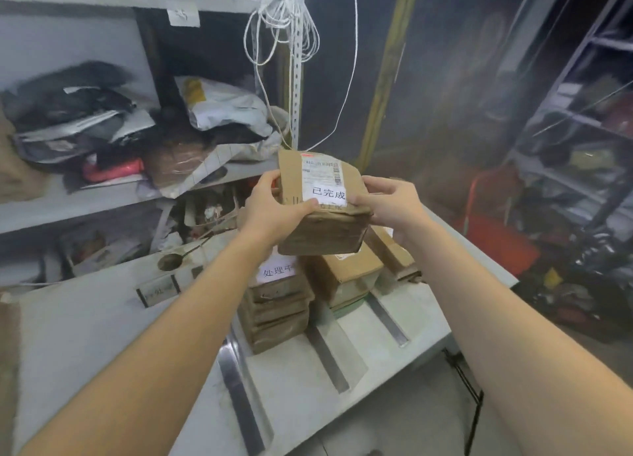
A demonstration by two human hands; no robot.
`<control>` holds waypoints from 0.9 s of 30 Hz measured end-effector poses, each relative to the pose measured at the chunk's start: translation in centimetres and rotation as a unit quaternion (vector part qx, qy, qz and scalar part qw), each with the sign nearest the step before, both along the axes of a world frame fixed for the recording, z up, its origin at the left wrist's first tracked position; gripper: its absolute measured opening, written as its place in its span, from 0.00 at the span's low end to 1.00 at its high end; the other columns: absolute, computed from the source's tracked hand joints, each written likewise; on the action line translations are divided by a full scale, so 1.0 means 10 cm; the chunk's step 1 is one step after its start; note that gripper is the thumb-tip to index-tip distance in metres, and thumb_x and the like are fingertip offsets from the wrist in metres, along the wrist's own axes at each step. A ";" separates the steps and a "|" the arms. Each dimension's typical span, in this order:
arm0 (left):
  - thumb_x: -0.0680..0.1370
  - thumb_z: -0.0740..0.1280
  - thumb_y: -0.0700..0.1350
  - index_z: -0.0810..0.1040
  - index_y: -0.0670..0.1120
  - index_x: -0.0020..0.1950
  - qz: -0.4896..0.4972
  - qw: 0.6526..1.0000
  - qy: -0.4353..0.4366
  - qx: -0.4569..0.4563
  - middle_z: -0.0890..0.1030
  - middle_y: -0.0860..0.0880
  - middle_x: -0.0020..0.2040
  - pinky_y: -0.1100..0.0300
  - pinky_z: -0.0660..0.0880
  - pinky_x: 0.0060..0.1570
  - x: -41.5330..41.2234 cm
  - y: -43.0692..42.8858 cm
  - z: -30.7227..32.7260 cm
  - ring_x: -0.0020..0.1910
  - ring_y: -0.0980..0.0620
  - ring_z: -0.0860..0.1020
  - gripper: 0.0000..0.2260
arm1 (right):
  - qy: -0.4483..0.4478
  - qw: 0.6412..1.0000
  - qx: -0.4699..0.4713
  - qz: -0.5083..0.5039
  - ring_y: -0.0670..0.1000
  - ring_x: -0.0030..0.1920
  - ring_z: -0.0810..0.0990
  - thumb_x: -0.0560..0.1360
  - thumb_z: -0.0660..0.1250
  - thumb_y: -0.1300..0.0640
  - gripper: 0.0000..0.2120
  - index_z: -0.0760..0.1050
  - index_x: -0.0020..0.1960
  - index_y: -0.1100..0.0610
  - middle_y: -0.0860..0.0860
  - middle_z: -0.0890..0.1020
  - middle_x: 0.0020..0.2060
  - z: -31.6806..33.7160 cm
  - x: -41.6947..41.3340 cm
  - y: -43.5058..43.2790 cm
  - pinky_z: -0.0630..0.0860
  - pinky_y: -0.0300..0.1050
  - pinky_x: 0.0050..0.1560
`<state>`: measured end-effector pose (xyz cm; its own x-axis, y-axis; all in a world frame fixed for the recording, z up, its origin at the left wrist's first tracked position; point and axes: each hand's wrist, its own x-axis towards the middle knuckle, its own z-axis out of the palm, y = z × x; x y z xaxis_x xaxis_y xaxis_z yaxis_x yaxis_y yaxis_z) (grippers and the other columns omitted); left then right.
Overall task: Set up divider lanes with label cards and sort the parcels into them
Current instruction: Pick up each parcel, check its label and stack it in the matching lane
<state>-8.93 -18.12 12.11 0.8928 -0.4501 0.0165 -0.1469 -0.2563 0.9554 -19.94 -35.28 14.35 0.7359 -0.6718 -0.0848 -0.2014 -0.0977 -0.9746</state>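
Observation:
I hold a brown cardboard parcel [318, 229] above the white table [102, 322], tilted toward me. My left hand [274, 211] grips its left side and my right hand [390, 204] its right side. A white label card with printed characters [328, 194] lies on its top face under a shipping label, pinched by both thumbs. Below, a stack of flat brown parcels [277, 313] carries another white label card [275, 270]. A taller box [346, 279] and a further box [394, 253] stand to its right. Grey divider strips [236, 390], [329, 356], [388, 318] mark lanes.
A grey metal shelf [113, 195] at the left holds soft mail bags and parcels. White cord [284, 24] hangs from its post. A third card holder [158, 288] and a round hole [170, 261] are on the table's far left. A red crate [493, 243] sits on the floor to the right.

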 end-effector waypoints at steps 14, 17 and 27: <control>0.69 0.79 0.45 0.68 0.52 0.71 0.167 0.982 0.077 0.051 0.76 0.53 0.64 0.55 0.75 0.58 -0.34 -1.39 -0.53 0.59 0.54 0.74 0.34 | 0.049 0.984 0.067 0.156 0.50 0.48 0.84 0.68 0.78 0.63 0.18 0.84 0.57 0.53 0.48 0.86 0.47 -0.82 0.34 -1.63 0.80 0.49 0.46; 0.69 0.78 0.47 0.68 0.57 0.69 0.203 0.974 0.087 0.056 0.77 0.56 0.61 0.52 0.75 0.59 -0.42 -1.44 -0.61 0.58 0.55 0.76 0.32 | 0.046 0.983 0.059 0.169 0.47 0.46 0.83 0.68 0.79 0.62 0.19 0.84 0.57 0.52 0.46 0.86 0.47 -0.93 0.34 -1.67 0.76 0.40 0.38; 0.71 0.75 0.49 0.67 0.60 0.70 0.214 0.972 0.056 0.082 0.75 0.59 0.58 0.54 0.74 0.57 -0.58 -1.44 -0.70 0.54 0.59 0.75 0.30 | 0.043 0.977 -0.054 0.203 0.46 0.55 0.81 0.70 0.77 0.53 0.23 0.80 0.64 0.51 0.44 0.83 0.56 -1.06 0.27 -1.75 0.80 0.47 0.57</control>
<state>-14.76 -32.56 5.08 0.9909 -0.0259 -0.1322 0.1091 -0.4216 0.9002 -17.21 -52.76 3.71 0.9368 -0.3346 -0.1027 -0.2052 -0.2872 -0.9356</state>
